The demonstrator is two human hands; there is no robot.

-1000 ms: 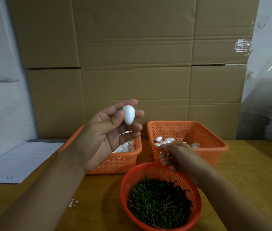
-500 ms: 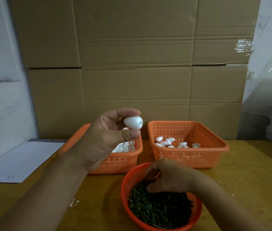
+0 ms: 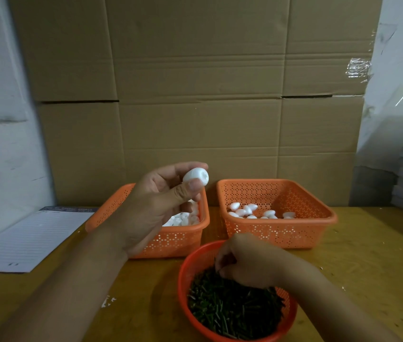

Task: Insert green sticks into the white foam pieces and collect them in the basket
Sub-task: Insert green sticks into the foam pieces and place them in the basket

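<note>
Left hand is raised above the left basket, thumb and forefinger pinching one white foam piece. Its blunt end with a small dimple faces roughly 3 o'clock, toward the right side.

Right hand is down in the round red basket, fingers curled into the pile of green sticks. Cannot tell whether a stick is actually between the fingertips — they're buried in the heap.

Layout on the table:
- left basket at 10 o'clock from the stick basket, holding plain foam pieces
- right basket at 1 o'clock, a few foam pieces on its floor; whether they carry sticks is too small to tell
- lined paper sheet off at 9 o'clock

Handling, as I judge it:
- Foam: very light, soft, dents easily. The pinch across the middle looks right — leaves the dimpled end free for insertion. Squeeze too hard and it marks or crumbles; too light and it twists when the stick pushes in.
- Surface likely a bit grippy, so slip is low risk. Rotation under axial load is the real concern.
- Sticks: thin, stiff, light, tangled in a heap. Best taken singly near one end by fingertip pinch, leaving enough length clear to drive into the foam. Grabbing mid-pile likely drags out several.
- Push should go straight along the egg's long axis at the dimple; off-axis and the stick may tear out the side.
</note>
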